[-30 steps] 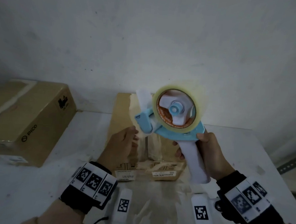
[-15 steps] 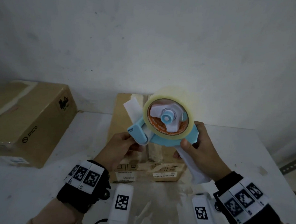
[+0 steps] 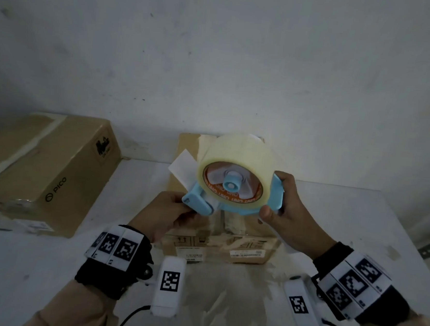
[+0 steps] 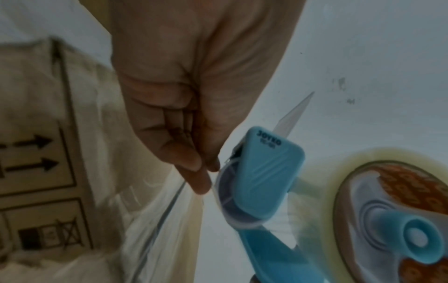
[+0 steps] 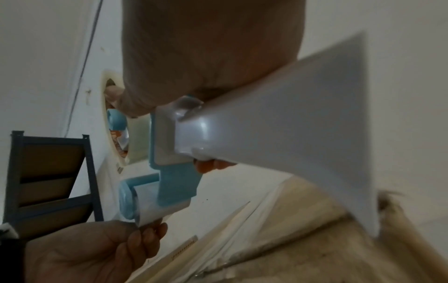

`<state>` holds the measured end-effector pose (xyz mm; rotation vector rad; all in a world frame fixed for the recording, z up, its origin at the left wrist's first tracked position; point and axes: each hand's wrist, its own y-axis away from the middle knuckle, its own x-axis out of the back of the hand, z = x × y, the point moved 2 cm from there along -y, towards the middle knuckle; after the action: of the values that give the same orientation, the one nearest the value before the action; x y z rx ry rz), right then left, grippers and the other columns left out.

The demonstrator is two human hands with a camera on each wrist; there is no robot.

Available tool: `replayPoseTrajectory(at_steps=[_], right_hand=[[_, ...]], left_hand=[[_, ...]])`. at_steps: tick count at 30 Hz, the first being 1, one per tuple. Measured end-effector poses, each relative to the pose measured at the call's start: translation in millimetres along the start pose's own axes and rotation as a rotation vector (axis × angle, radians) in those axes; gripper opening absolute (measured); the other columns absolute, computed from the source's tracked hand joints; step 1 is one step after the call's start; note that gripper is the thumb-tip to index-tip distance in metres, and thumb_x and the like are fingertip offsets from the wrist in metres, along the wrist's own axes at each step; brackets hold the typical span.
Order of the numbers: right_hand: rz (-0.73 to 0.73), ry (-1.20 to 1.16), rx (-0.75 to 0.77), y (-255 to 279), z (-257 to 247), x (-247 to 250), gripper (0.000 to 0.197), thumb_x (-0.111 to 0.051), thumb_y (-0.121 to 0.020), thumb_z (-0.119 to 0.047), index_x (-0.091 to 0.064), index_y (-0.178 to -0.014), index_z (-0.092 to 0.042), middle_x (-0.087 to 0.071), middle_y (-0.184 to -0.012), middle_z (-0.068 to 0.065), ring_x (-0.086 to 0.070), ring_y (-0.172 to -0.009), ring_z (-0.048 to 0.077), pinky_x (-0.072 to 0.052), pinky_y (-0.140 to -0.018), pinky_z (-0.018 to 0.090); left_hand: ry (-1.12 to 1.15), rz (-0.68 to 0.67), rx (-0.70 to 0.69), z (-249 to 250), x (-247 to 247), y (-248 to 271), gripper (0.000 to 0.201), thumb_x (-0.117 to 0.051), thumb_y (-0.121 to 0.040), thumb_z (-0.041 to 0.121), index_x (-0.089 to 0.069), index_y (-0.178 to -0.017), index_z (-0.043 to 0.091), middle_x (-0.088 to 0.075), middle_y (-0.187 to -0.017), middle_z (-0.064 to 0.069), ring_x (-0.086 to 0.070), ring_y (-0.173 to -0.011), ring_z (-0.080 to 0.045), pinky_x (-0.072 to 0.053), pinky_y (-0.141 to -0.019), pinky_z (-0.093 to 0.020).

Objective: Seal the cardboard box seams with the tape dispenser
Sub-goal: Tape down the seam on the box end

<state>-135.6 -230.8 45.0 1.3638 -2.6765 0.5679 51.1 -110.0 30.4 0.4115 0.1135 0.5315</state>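
Note:
A light-blue tape dispenser (image 3: 234, 207) with a roll of clear tape (image 3: 236, 161) hangs in the air over the small cardboard box (image 3: 244, 250). My right hand (image 3: 277, 199) grips its white handle (image 5: 290, 124) right under the blue frame. My left hand (image 3: 180, 211) pinches the loose tape end (image 4: 213, 183) at the dispenser's front roller (image 5: 145, 203). In the left wrist view thumb and fingers (image 4: 194, 168) meet just beside the blue head (image 4: 266, 172). The box top seam is covered with layers of old clear tape.
A bigger brown box (image 3: 44, 177) marked PICO lies at the left on the white table (image 3: 356, 222). A white wall stands close behind. Old tape residue stains the table in front of the small box. A dark metal shelf (image 5: 48, 172) shows in the right wrist view.
The dispenser has dropped lower and shifted left, tilting flatter. My left hand went from open beside it to pinching the tape end at its front. My right hand slid up the handle.

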Motion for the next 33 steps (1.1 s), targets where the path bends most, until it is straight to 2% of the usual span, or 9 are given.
replayPoseTrajectory(at_steps=[3, 6, 9, 13, 15, 17, 19, 24, 33], right_hand=[[-0.05, 0.066, -0.001, -2.6, -3.2, -0.1, 0.07, -0.058, -0.065, -0.073, -0.031, -0.114, -0.032, -0.054, -0.104, -0.025, -0.057, -0.089, -0.004, -0.053, -0.072, 0.021], [-0.117, 0.07, -0.003, -3.7, -6.2, -3.4, 0.071, -0.062, -0.064, -0.071, -0.03, -0.114, -0.031, -0.052, -0.103, -0.034, -0.057, -0.094, -0.002, -0.054, -0.076, 0.025], [-0.175, 0.036, 0.0, -3.1, -9.4, -10.7, 0.07, -0.062, -0.067, -0.067, -0.026, -0.114, -0.03, -0.049, -0.106, -0.03, -0.057, -0.096, -0.006, -0.052, -0.073, 0.017], [-0.204, 0.057, -0.006, -5.1, -10.2, -17.5, 0.069, -0.062, -0.067, -0.067, -0.024, -0.113, -0.033, -0.05, -0.106, -0.028, -0.057, -0.095, -0.006, -0.053, -0.072, 0.018], [-0.206, 0.045, -0.011, -5.2, -9.6, -11.5, 0.066, -0.063, -0.067, -0.067, -0.025, -0.114, -0.041, -0.05, -0.109, -0.019, -0.057, -0.096, -0.005, -0.052, -0.075, 0.018], [-0.205, 0.024, -0.023, -4.0, -10.1, -1.0, 0.056, -0.065, -0.066, -0.066, -0.03, -0.108, -0.054, -0.054, -0.107, -0.02, -0.058, -0.095, -0.004, -0.052, -0.075, 0.016], [-0.212, 0.022, -0.032, -2.9, -10.4, 8.4, 0.049, -0.064, -0.067, -0.066, -0.034, -0.104, -0.057, -0.052, -0.108, -0.017, -0.058, -0.094, -0.004, -0.051, -0.073, 0.014], [-0.236, 0.054, -0.044, -6.1, -6.5, 10.1, 0.05, -0.065, -0.067, -0.065, -0.034, -0.104, -0.057, -0.051, -0.101, -0.032, -0.058, -0.094, -0.003, -0.053, -0.073, 0.018], [-0.264, 0.09, -0.038, -13.7, -2.5, 0.9, 0.055, -0.064, -0.063, -0.07, -0.032, -0.105, -0.058, -0.055, -0.103, -0.029, -0.06, -0.094, -0.003, -0.053, -0.069, 0.015]], left_hand=[[-0.047, 0.007, -0.003, -3.6, 6.0, 6.7, 0.024, -0.049, -0.089, -0.007, -0.063, -0.076, 0.008, -0.065, -0.058, 0.0, -0.06, -0.045, 0.001, -0.05, -0.048, -0.011], [-0.035, 0.035, -0.019, -12.1, 12.3, 14.5, 0.024, -0.048, -0.088, -0.009, -0.062, -0.075, 0.006, -0.067, -0.05, 0.003, -0.062, -0.045, 0.0, -0.05, -0.047, -0.011], [-0.003, 0.069, -0.022, -22.2, 17.3, 20.3, 0.022, -0.05, -0.086, -0.011, -0.062, -0.074, 0.004, -0.067, -0.049, 0.003, -0.062, -0.045, -0.001, -0.051, -0.047, -0.012], [0.013, 0.118, -0.029, -29.5, 20.8, 21.4, 0.018, -0.053, -0.085, -0.009, -0.061, -0.074, 0.003, -0.067, -0.049, 0.004, -0.062, -0.046, 0.0, -0.051, -0.049, -0.011], [0.033, 0.159, -0.034, -31.0, 29.2, 21.9, 0.016, -0.055, -0.087, -0.003, -0.062, -0.074, 0.003, -0.066, -0.048, 0.003, -0.061, -0.045, 0.0, -0.051, -0.048, -0.011], [0.049, 0.215, -0.04, -33.9, 43.8, 23.8, 0.014, -0.056, -0.087, 0.003, -0.063, -0.075, 0.004, -0.065, -0.049, 0.002, -0.06, -0.045, -0.001, -0.051, -0.049, -0.01], [0.051, 0.232, -0.03, -38.1, 53.9, 23.2, 0.015, -0.056, -0.088, 0.005, -0.064, -0.075, 0.004, -0.065, -0.053, 0.0, -0.06, -0.046, -0.002, -0.051, -0.05, -0.01], [0.045, 0.221, -0.005, -44.6, 55.0, 17.1, 0.016, -0.056, -0.089, 0.008, -0.063, -0.075, 0.004, -0.065, -0.048, 0.003, -0.059, -0.044, -0.001, -0.05, -0.049, -0.01], [0.029, 0.27, -0.037, -43.1, 63.5, 18.0, 0.02, -0.058, -0.089, 0.013, -0.064, -0.073, 0.002, -0.065, -0.049, 0.001, -0.06, -0.045, -0.003, -0.051, -0.049, -0.012]])
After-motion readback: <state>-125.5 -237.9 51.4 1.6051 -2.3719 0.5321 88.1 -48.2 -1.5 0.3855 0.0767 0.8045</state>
